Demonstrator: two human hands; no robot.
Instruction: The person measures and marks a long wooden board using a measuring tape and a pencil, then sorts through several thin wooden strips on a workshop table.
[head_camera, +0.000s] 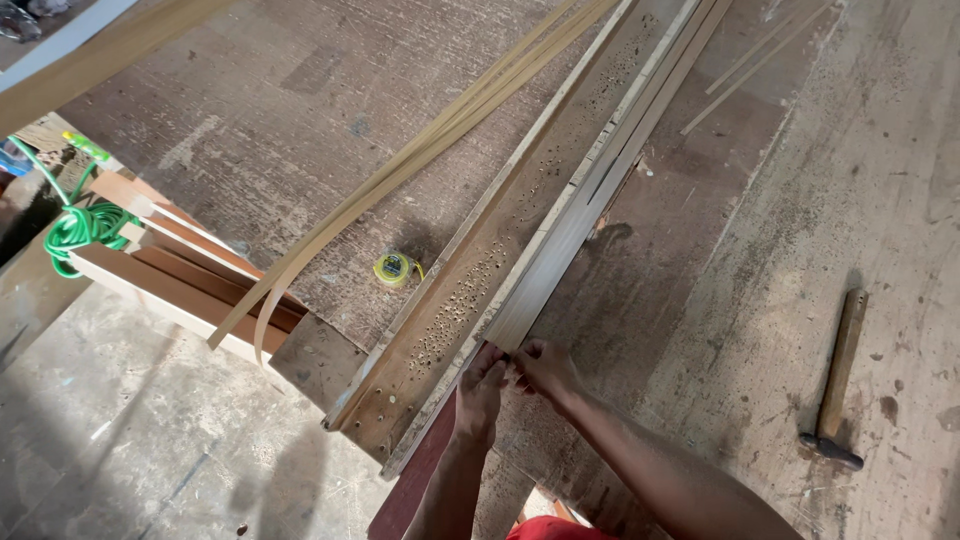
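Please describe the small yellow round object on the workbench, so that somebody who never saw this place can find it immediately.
Start from the big worn wooden workbench. Follow the long plank full of small holes that runs diagonally across it; just left of this plank, near its lower end, lies a tape measure. It is the only small, round, bright yellow thing there; everything beside it is long, wooden and brown.

The long pale wooden strip (570, 235) runs off the far edge of the picture, so its far end is unseen; its near end is covered by the left hand (480, 390) and right hand (545, 368), whose fingertips cannot be told apart. Both forearms are cut by the near edge. The thin veneer strips (400, 170) leave at the far edge too. The green hose (80, 225) is clipped at the left edge. A red shape (550, 530) by the near edge is too cropped to identify.
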